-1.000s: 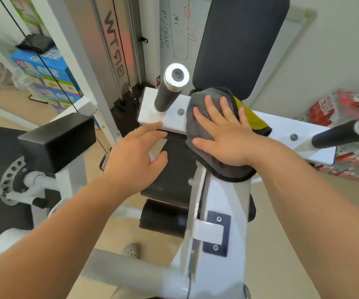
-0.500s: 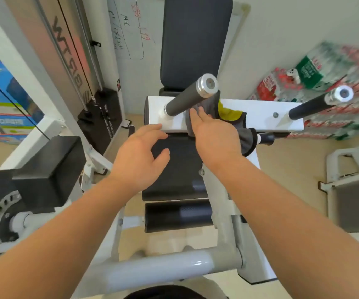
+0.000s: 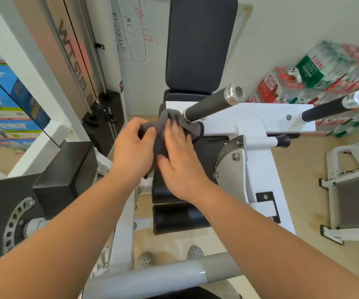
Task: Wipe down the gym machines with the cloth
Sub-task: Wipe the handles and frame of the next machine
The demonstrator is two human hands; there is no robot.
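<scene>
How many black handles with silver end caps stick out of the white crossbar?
2: the left handle rises beside the grey cloth; the right handle stands at the right end of the white crossbar. None appears hidden.

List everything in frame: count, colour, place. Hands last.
cloth: 1, grey, left end of the crossbar, at the base of the near handle
handles: 2, black grips with silver caps, rising from the crossbar; second at the right
crossbar: 1, white, centre
back pad: 1, black, upright behind the crossbar
roller pad: 1, black, below the hands
weight stack: 1, black, left of centre
whiteboard: 1, white, back wall
boxes: several, blue, far left
bottled-water packs: several, red and green, right wall
shoes: 2, pale grey, floor, bottom centre
left hand: grips the cloth
right hand: flat on the cloth
</scene>
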